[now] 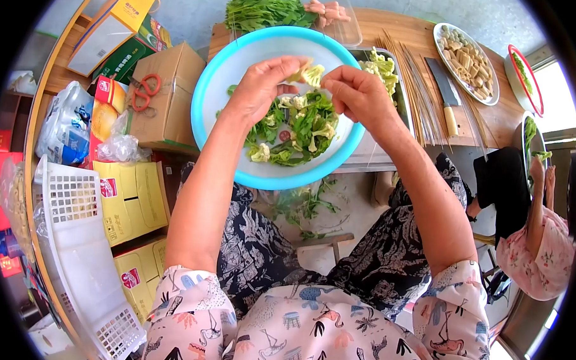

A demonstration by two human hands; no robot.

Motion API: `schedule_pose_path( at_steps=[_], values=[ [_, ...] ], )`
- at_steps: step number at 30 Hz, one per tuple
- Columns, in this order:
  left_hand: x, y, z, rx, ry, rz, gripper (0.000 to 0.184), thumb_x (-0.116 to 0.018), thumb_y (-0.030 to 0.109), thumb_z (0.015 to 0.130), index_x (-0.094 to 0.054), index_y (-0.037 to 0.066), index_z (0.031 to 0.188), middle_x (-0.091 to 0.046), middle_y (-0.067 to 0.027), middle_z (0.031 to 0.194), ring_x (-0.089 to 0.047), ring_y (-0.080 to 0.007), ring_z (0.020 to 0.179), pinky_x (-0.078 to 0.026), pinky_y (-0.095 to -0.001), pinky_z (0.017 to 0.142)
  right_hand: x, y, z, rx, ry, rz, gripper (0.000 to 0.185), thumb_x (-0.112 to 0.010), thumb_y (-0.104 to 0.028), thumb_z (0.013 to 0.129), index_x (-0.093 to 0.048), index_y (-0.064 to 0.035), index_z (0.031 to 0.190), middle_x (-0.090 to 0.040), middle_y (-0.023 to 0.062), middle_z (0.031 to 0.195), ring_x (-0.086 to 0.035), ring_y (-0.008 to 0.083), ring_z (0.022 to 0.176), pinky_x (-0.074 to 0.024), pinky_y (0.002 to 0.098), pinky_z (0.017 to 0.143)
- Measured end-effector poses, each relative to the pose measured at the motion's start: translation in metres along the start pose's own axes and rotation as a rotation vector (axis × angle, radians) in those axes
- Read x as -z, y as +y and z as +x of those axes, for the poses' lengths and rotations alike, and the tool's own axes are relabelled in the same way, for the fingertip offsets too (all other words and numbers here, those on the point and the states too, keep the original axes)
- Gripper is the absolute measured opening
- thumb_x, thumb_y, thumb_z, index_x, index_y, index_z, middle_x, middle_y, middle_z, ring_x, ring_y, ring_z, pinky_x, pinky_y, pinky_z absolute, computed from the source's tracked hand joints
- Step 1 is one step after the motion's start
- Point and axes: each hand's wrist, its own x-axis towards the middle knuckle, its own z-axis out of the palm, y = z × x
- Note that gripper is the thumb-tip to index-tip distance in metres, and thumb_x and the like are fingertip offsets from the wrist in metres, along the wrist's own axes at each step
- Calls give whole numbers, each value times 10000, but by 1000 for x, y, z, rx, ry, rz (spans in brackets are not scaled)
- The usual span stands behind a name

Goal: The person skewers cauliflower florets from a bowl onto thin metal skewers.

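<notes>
Over a large white basin with a light-blue rim [199,107], my left hand [266,87] is closed round a pale cauliflower floret [313,75], gripped between thumb and fingers. Just right of the floret, my right hand [359,97] has thumb and fingertips pinched together. Whatever they hold, if anything, is too small to make out. Below both hands, leafy greens [315,117] and more cauliflower pieces [260,152] lie in the basin. A metal tray [402,98] beside the basin carries further cauliflower [382,70], partly hidden by my right hand.
Bamboo skewers [418,89], a knife [442,84] and an oval plate of food pieces [466,62] lie rightward. Greens [268,11] and a box of pink sausages [328,15] stand behind. Left are red scissors [145,92] on a carton [167,103]. Another person's hands [542,179] show far right.
</notes>
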Motion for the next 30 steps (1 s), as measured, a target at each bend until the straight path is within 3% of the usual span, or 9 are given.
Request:
schedule_pose_path(
  at_steps=[4,6,10,11,16,20,22,25,30],
  values=[
    [17,-19,25,3,45,37,238,-591,216,917,-664,38,1056,-654,-23,984,-586,-107,870,-470,-278,754,9,-7,3,-22,129,52,119,-574,-139,908,-638,-40,896,-535,-16,574,-421,27,477,-300,192,422],
    [29,-42,38,76,28,653,201,-593,190,894,-676,71,1032,-643,-27,1049,-589,-93,870,-473,-276,750,13,-6,3,-5,152,89,123,-575,-145,909,-636,-40,892,-533,-15,576,-409,25,475,-294,189,423],
    [28,-88,31,-265,-11,1327,230,-612,115,806,-667,89,1029,-607,-111,1000,-605,-274,902,-482,-375,787,11,-9,-2,-6,137,64,129,-575,-148,910,-625,-35,874,-530,-20,573,-405,27,475,-299,196,427],
    [25,-95,28,-255,8,1356,278,-619,84,781,-651,100,1057,-586,-136,972,-581,-340,936,-473,-423,801,11,-7,-2,-2,119,55,133,-578,-151,907,-620,-31,870,-531,-20,573,-415,29,478,-305,201,427],
    [26,-105,30,-162,22,1488,323,-652,80,746,-637,88,1068,-606,-143,1011,-602,-317,935,-492,-411,799,11,-5,-4,21,116,86,141,-580,-161,904,-617,-30,869,-536,-20,573,-417,34,469,-310,206,426],
    [35,-93,41,23,247,912,337,-660,108,746,-616,13,1067,-647,-111,930,-643,-217,731,-519,-333,686,16,-11,-7,18,134,64,143,-576,-162,901,-619,-30,864,-539,-18,569,-414,35,465,-310,206,427],
    [26,-69,35,170,237,269,305,-616,72,797,-588,-19,1087,-628,-93,968,-642,-223,776,-543,-329,727,17,-13,-8,15,148,42,145,-574,-163,900,-620,-31,863,-538,-19,567,-415,34,467,-310,206,428],
    [20,-39,21,134,106,-157,320,-544,17,837,-533,-37,1152,-598,-98,1033,-629,-238,903,-545,-299,792,18,-14,-8,-1,149,-13,147,-573,-164,897,-621,-28,866,-546,-19,570,-417,33,471,-309,214,429],
    [14,-16,12,85,61,-423,287,-553,63,874,-536,-34,1143,-587,-114,1040,-595,-245,986,-544,-320,808,15,-8,-6,60,136,-131,158,-567,-159,893,-626,-14,869,-558,1,567,-456,51,492,-343,237,459]
  ],
)
